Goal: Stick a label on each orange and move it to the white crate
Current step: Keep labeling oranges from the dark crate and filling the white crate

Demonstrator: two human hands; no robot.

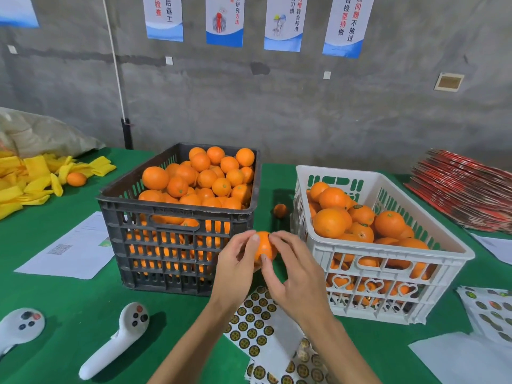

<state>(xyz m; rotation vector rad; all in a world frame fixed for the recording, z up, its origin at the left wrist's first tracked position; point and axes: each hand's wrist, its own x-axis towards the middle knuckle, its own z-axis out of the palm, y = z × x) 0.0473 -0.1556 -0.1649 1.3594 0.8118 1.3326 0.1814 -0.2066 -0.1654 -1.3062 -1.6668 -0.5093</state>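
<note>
A green surface [69, 297] fills the lower view under a grey concrete wall [249, 106] hung with posters [282, 23] at twelve o'clock. On it, at about eleven o'clock from the hands, stands a dark crate [166, 217] heaped above its rim with oranges; at two o'clock stands the white crate [388, 273], partly filled with oranges, some bearing small dark labels. A stack of red flattened cartons [465, 195] lies at the far right, at two o'clock beyond the white crate, and a heap of yellow foam sleeves [33, 181] with one loose orange among them lies at ten o'clock beside a pale sack [41, 134]. A printed paper sheet [74, 250] lies at nine o'clock, left of the dark crate. Two white handheld controllers [116, 339] rest at seven and eight o'clock. Sheets of round stickers [257, 328] lie at six o'clock beneath the forearms, with more at four o'clock by the white crate's near corner. A small orange [280, 210] sits on the surface between the two crates at twelve o'clock. At the centre, in front of the gap between the crates, the left hand [235, 267] cups the held orange [264, 246] from the left with its fingers curled round it, and the right hand [293, 275] meets it from the right, thumb and fingertips touching its front face; whether a label is under them cannot be told.
</note>
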